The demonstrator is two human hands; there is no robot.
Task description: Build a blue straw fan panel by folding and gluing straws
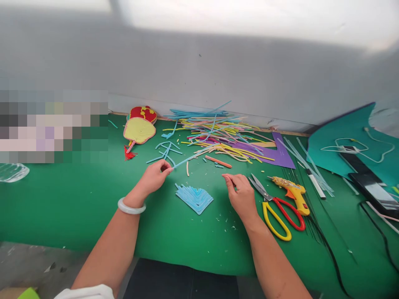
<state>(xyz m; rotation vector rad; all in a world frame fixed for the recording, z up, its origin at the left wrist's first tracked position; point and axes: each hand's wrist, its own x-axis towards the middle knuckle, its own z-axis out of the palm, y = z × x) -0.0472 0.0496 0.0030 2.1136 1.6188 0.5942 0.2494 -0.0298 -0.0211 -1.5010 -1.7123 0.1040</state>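
Note:
My left hand (155, 176) is closed in a pinch on the near end of a long light-blue strip (190, 158) that runs away toward a pile of coloured strips (218, 133). My right hand (240, 195) rests on the green table (77, 203) with its fingers curled together; whether it holds anything is hidden. Between the hands lies a small fan-shaped piece (194, 197) made of light-blue strips. A white bangle (131, 207) circles my left wrist.
Scissors with yellow and red handles (277, 209) and a yellow glue gun (293, 193) lie right of my right hand. A purple sheet (280, 153), a teal sheet (352, 141) with a phone and cable, and two small fans (139, 128) lie farther back.

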